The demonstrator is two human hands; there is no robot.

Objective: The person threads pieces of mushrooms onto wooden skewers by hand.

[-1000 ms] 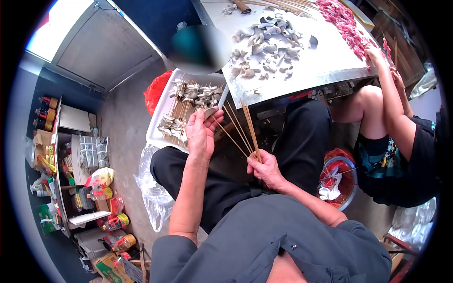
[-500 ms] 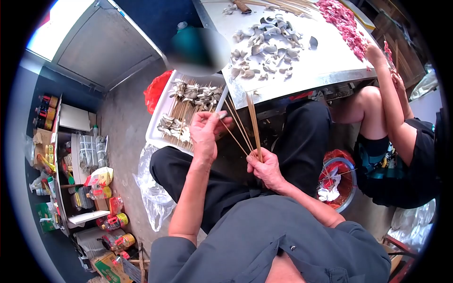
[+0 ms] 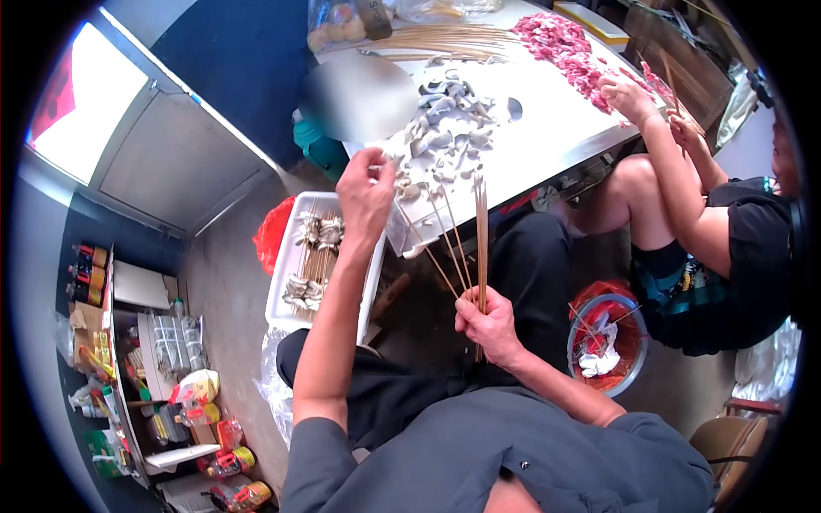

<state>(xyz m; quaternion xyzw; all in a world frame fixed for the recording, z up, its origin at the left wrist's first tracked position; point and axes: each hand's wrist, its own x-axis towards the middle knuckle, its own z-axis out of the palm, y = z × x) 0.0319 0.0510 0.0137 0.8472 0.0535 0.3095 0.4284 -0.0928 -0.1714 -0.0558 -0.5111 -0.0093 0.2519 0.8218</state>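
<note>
My left hand (image 3: pixel 366 195) reaches over the table's near left corner, beside a pile of grey mushroom pieces (image 3: pixel 440 128). Its fingers are curled together at the pile's edge, and what lies between them is hidden. Low in front of my lap, my right hand (image 3: pixel 489 325) grips a bundle of thin wooden skewers (image 3: pixel 481 248), with a few fanned out to the left. A pale mushroom piece (image 3: pixel 416 251) shows at the tip of one fanned skewer. Left of my knee, a white tray (image 3: pixel 278 295) holds several skewers threaded with mushrooms (image 3: pixel 321 231).
The white table (image 3: pixel 547 128) carries loose skewers (image 3: pixel 445 38) and a heap of raw red meat (image 3: pixel 560 56). Another person's hands (image 3: pixel 631 98) work at the meat on the right. A lined bucket (image 3: pixel 633 376) stands by my right knee. Bottles and boxes (image 3: pixel 197 402) fill the left side.
My left hand has moved from the skewer tips up to the mushroom pile. My right hand still holds the skewers. The view has shifted, showing more of the table's far side.
</note>
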